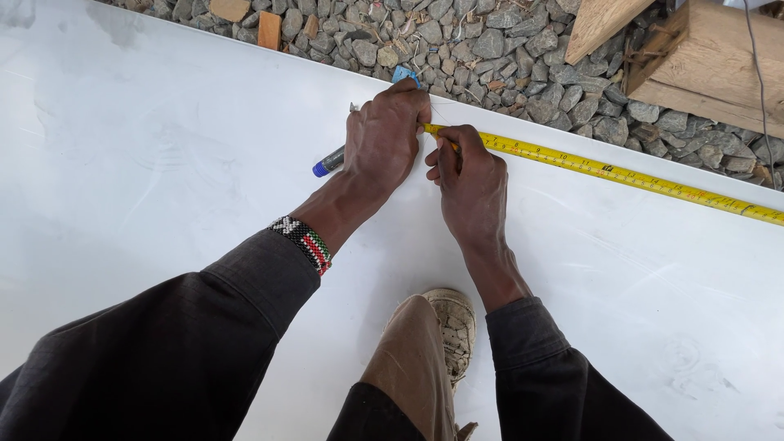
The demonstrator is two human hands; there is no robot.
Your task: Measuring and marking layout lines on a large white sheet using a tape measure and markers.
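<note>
Head view: your left hand (384, 139) grips blue-capped marker (330, 162), right hand (469, 175) pinches yellow tape measure (621, 173) end at upper-centre edge of white sheet (163, 163). Marking step; next needs steady tape.

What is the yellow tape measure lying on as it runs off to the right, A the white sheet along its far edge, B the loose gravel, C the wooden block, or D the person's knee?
A: the tape measure lies flat on the white sheet beside its far edge, its near end pinned under the right hand, with the gravel beyond it.
</note>
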